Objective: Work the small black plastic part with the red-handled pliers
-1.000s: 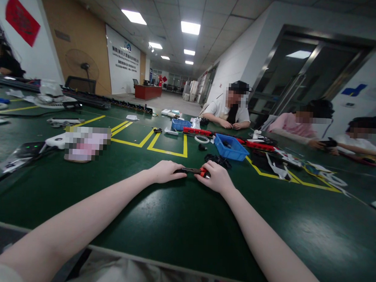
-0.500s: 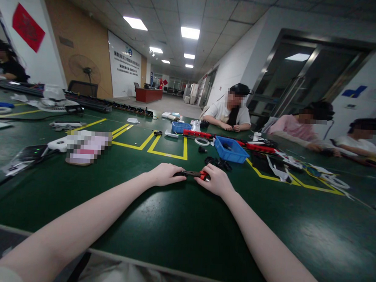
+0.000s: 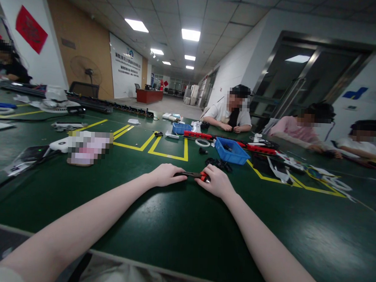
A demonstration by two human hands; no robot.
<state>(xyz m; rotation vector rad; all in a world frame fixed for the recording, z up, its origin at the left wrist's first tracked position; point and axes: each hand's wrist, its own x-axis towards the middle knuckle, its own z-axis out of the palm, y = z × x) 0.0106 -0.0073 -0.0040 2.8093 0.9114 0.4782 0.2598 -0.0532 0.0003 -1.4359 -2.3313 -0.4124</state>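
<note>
Over the green table, my right hand (image 3: pixel 217 180) is closed around the red handles of a pair of pliers (image 3: pixel 193 174). The grey jaws point left towards my left hand (image 3: pixel 164 175). Thumb and fingers of that hand are pinched on something small and dark at the jaw tips, mostly hidden, so I cannot tell what it is. Just beyond my right hand lies a bundle of black cables (image 3: pixel 218 164). A small black part (image 3: pixel 203 151) sits a little farther off.
A blue bin (image 3: pixel 232 151) stands beyond the cables, near a white ring-shaped coil (image 3: pixel 202 143) and a red strip (image 3: pixel 197 135). To the left lie a pink phone-like object (image 3: pixel 87 151) and a dark device (image 3: pixel 38 153) with a cable. Co-workers (image 3: pixel 229 113) sit across the table.
Both hands and the pliers keep almost the same place and grip. The whole view has shifted very slightly.
</note>
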